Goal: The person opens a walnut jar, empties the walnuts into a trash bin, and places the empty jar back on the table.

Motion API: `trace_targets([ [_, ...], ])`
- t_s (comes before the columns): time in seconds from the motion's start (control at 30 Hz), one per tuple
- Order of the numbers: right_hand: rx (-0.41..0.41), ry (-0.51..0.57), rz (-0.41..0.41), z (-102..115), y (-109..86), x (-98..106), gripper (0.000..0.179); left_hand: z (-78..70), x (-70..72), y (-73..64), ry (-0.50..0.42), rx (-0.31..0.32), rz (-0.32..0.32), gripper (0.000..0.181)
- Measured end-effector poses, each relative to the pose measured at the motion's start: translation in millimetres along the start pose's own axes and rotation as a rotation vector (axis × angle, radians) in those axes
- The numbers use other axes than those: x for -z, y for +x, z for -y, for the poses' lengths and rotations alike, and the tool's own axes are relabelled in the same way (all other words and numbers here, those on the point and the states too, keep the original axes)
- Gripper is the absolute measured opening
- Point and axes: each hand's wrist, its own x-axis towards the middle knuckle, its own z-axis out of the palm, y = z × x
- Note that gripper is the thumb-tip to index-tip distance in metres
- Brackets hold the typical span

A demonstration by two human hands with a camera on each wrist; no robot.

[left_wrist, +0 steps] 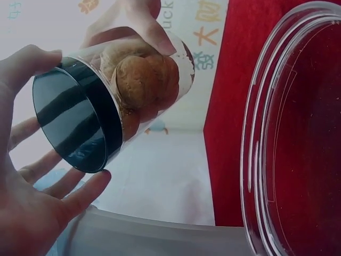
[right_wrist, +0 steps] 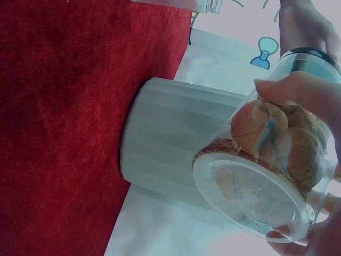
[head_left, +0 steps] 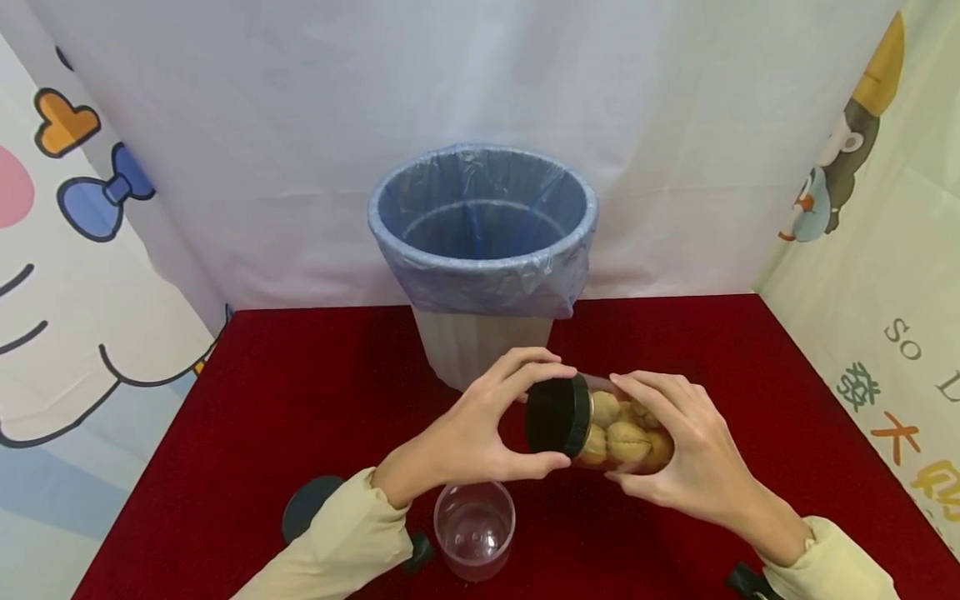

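Observation:
A transparent jar of walnuts is held on its side above the red cloth, its black lid facing left. My left hand grips the lid's rim between thumb and fingertips, the palm away from the lid's flat top. Around the jar's body, near its base, curl the thumb and fingers of my right hand. Walnuts and some brown crumbs lie against the wall inside, as the right wrist view shows. Below the left wrist stands an open transparent container.
A white bin lined with a blue bag stands behind the hands. Left of the open container, a dark round lid lies on the red cloth, partly behind the left sleeve. Printed curtains hang on both sides.

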Motion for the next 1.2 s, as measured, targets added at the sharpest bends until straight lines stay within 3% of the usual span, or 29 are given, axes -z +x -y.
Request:
trace_targets([
  [0.17,-0.006,0.004,0.006,-1.3,-1.3,-0.4,0.09,0.1,-1.3,-0.1,-0.011,0.042,-0.021,0.075],
  [0.43,-0.006,0.016,-0.002,-1.7,-3.5,-0.8,0.089,-2.7,-1.8,-1.6,0.067,0.08,-0.006,0.082],
  [0.57,-0.013,0.014,-0.001,-1.1,-3.4,0.9,0.091,-4.9,2.8,-1.6,0.091,0.027,0.041,0.088],
  [0.87,-0.012,0.029,-0.003,-2.0,-3.1,2.6,0.087,-9.8,7.4,-0.9,0.139,-0.165,0.145,0.084],
  [1.2,0.011,0.032,-0.023,-1.8,-3.7,1.7,0.089,-8.6,3.9,0.7,0.134,-0.154,0.145,0.083],
])
